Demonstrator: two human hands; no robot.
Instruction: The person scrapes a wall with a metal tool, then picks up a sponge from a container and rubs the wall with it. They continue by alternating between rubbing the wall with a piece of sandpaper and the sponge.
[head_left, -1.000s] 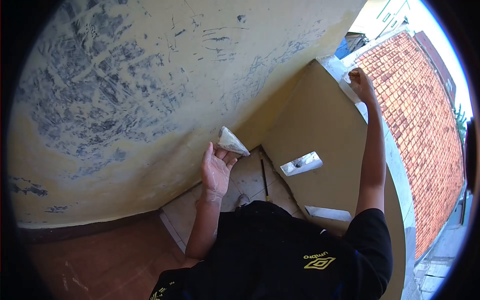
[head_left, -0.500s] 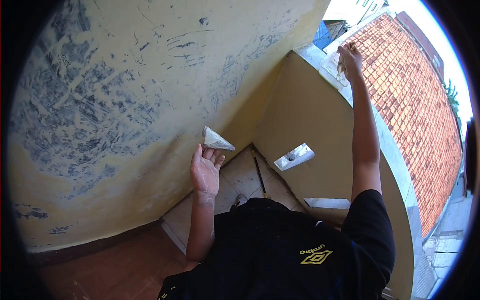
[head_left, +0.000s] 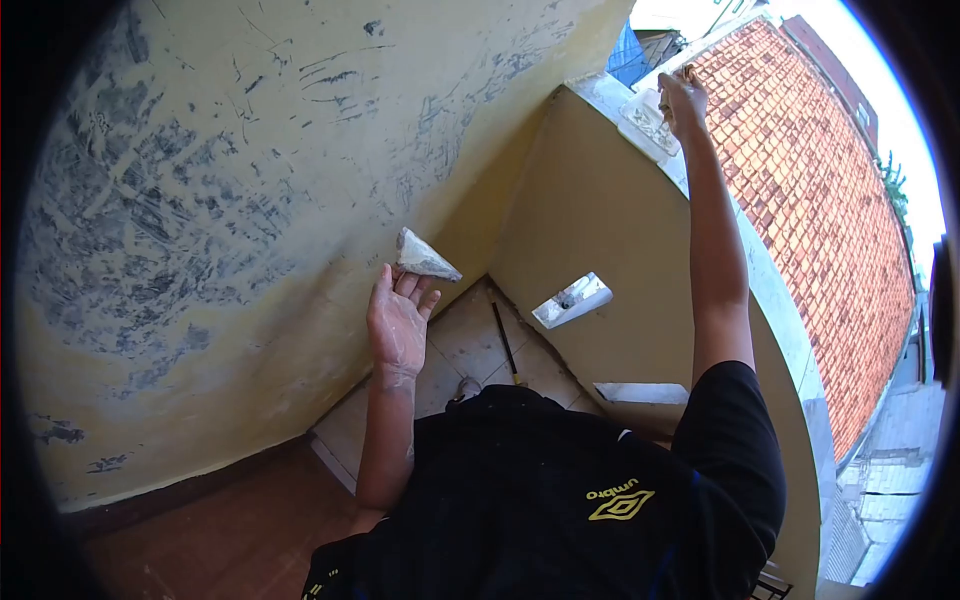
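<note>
My left hand [head_left: 398,330], dusted white, is turned palm up near the wall. Its fingers hold a putty-smeared triangular plate [head_left: 426,257] from below; whether it has a handle I cannot see. Far out on the right, my right hand [head_left: 685,105] is closed above the ledge. A small brownish bit shows at its fingertips, too little to name. Just under that hand, a pale shallow tray [head_left: 646,128] with whitish stuff on it rests on the ledge. The wall [head_left: 250,180] on the left carries grey patches and scratches in its cream paint.
A low parapet [head_left: 540,200] with a pale ledge top [head_left: 775,290] curves along the right, pierced by a slot [head_left: 572,300]. Beyond lies an orange tiled roof [head_left: 800,200]. A thin dark rod [head_left: 504,340] lies on the tiled floor [head_left: 455,335] in the corner.
The view has shifted slightly, so most things sit a little up and left. My right hand has drawn up off the tray, and the pale strand hanging from it no longer shows.
</note>
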